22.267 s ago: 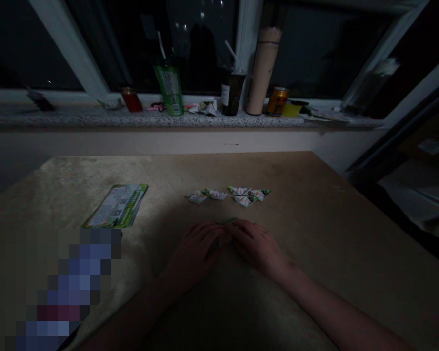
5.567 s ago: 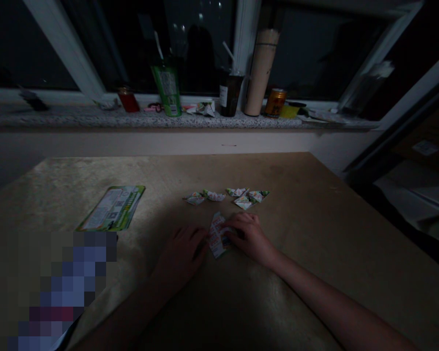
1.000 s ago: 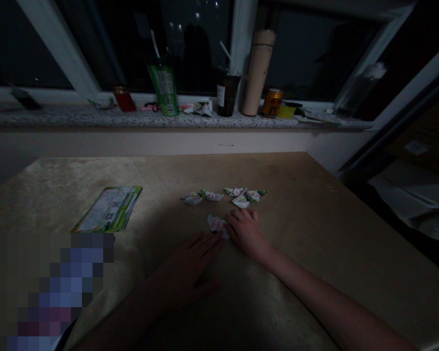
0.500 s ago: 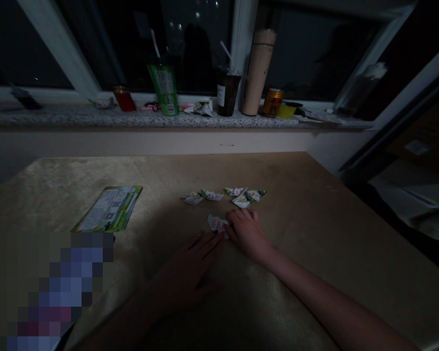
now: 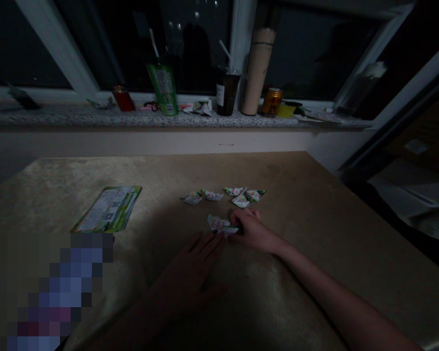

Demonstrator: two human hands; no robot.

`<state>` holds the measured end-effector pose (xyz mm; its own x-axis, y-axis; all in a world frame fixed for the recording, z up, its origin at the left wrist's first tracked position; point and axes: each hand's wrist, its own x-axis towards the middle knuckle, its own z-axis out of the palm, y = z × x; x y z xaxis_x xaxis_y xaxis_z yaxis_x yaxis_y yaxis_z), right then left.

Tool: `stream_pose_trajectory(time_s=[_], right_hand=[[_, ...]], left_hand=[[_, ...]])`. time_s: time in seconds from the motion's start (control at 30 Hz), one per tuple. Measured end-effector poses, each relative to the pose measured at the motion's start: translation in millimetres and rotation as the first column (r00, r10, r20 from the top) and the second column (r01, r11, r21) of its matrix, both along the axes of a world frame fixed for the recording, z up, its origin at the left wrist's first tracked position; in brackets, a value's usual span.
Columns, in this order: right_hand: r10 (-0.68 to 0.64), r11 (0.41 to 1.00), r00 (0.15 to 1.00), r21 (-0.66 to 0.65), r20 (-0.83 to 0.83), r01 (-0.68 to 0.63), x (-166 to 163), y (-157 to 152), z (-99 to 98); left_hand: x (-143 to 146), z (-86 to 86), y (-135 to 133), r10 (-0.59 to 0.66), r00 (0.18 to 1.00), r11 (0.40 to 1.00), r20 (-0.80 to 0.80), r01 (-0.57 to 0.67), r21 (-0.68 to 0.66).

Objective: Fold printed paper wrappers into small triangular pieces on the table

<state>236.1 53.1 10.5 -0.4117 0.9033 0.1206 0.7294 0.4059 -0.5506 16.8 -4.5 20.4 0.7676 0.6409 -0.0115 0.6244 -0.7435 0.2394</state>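
Note:
A small folded piece of printed paper (image 5: 219, 224) lies on the tan table (image 5: 314, 234) in dim light. My right hand (image 5: 252, 229) pinches its right end with closed fingers. My left hand (image 5: 195, 265) lies flat on the table with fingers stretched out, its fingertips touching the paper's near edge. Just beyond, several small folded paper triangles (image 5: 227, 196) sit in a row.
A green and white printed leaflet (image 5: 108, 208) lies at the left of the table. A blurred patch covers the near left corner. On the stone windowsill (image 5: 58, 117) stand a green cup (image 5: 163, 87), a dark cup, a tall beige tumbler (image 5: 255, 73) and two cans.
My right hand has turned and slid to the paper's right end, uncovering more of the piece. My left hand has barely moved. The row of triangles is unchanged.

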Motion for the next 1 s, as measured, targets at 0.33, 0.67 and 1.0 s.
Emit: stream_pose_trajectory(time_s=[0.33,0.67,1.0], right_hand=[[-0.061,0.998,0.998,-0.026,-0.007,0.061,-7.7,5.9,-5.9],[-0.008,0.986,0.999,-0.169,-0.050,0.000,-0.6,11.3,4.7],[-0.023,0.987,0.996,-0.158,-0.091,0.009,0.6,13.2,0.0]], left_hand=[[6.8,-2.4,-2.2,0.034,0.999,0.999,-0.014,-0.034,0.019],[9.4,-3.7,-3.0,0.050,0.998,0.998,-0.033,-0.049,0.025],[12.0,-2.6,-3.4,0.078,0.996,0.997,-0.039,-0.078,0.018]])
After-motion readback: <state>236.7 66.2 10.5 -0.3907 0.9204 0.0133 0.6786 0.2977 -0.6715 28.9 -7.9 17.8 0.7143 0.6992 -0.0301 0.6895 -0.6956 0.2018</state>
